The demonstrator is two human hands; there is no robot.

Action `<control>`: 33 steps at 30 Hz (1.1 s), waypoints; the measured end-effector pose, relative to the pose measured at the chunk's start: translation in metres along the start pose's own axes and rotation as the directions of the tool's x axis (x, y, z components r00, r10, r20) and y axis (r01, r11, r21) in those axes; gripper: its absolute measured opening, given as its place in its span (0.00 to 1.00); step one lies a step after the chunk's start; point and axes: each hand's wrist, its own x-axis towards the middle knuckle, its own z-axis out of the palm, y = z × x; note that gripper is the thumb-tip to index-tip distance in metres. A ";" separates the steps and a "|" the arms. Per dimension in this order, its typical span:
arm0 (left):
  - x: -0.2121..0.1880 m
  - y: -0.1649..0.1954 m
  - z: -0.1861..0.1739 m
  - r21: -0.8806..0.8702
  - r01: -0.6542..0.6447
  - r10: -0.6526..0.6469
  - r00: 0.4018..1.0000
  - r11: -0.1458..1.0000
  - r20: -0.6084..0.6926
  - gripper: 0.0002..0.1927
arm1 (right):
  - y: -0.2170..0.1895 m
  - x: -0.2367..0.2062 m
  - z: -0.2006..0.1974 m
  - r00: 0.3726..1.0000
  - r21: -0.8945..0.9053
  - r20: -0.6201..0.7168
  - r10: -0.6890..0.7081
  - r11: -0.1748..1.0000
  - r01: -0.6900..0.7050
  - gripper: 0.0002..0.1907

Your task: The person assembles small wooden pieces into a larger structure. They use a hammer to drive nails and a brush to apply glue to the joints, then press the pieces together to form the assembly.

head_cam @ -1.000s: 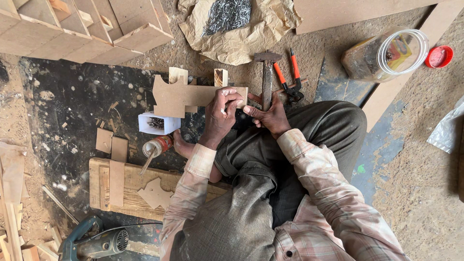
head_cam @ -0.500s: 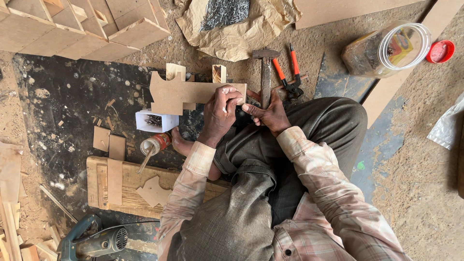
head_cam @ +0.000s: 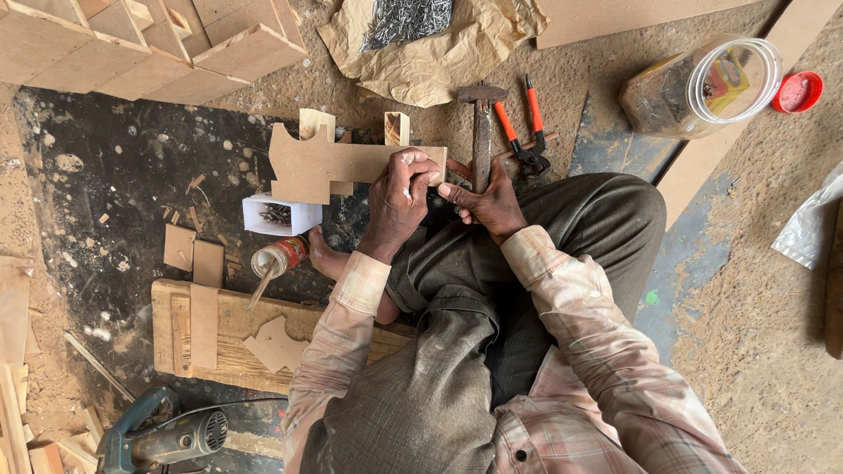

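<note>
Fibreboard, cut to a stepped outline, is the work in hand: the cut-out board (head_cam: 325,165) lies just above the knee, its right end under the left hand (head_cam: 399,197), which is closed over that end and pins it down. The right hand (head_cam: 487,200) sits at 3 o'clock of the left, fingers curled toward it; whether it pinches anything small I cannot tell. 2 small blocks stand against the board's far edge, 1 block (head_cam: 397,128) at 12 o'clock of the left hand, so some joining looks done. The hammer (head_cam: 482,132) lies untouched at 1 o'clock, the orange-handled pliers (head_cam: 522,127) beside it, nails (head_cam: 406,19) heaped on brown paper beyond. More shaped pieces wait on the plank (head_cam: 228,338) at 7 o'clock, so assembly seems partway.
</note>
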 end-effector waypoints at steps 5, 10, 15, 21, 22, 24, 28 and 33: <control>-0.001 -0.004 0.001 0.016 -0.018 0.018 1.000 1.000 0.010 0.14 | -0.001 -0.001 0.002 1.000 0.003 -0.005 0.020 1.000 -0.020 0.34; -0.002 -0.006 0.001 0.014 -0.006 0.005 1.000 1.000 0.014 0.14 | -0.003 -0.002 0.002 1.000 0.001 -0.008 0.029 1.000 -0.029 0.34; -0.004 -0.008 0.002 0.050 -0.047 0.047 0.999 0.998 0.013 0.14 | -0.001 0.000 0.002 1.000 0.003 0.002 0.013 1.000 -0.013 0.34; -0.004 -0.005 0.001 0.080 -0.049 0.048 0.999 0.996 0.015 0.15 | 0.002 -0.001 0.001 1.000 -0.006 0.001 -0.001 1.000 0.001 0.32; -0.004 -0.003 0.000 0.089 -0.065 0.065 0.998 0.994 0.007 0.15 | 0.002 -0.003 0.000 1.000 -0.037 -0.007 -0.026 0.999 0.026 0.31; -0.004 -0.001 -0.001 0.107 -0.101 0.102 0.995 0.989 -0.010 0.14 | 0.001 -0.006 -0.004 0.997 -0.101 -0.021 -0.081 0.992 0.078 0.28; -0.005 0.000 -0.003 0.042 -0.072 0.073 0.997 0.997 -0.017 0.14 | -0.009 -0.023 -0.017 0.980 -0.286 -0.110 -0.165 0.950 0.128 0.23; -0.010 -0.006 -0.005 0.011 -0.080 0.081 0.996 0.997 -0.026 0.13 | -0.034 -0.081 -0.037 0.900 -0.759 0.087 -0.427 0.557 0.338 0.34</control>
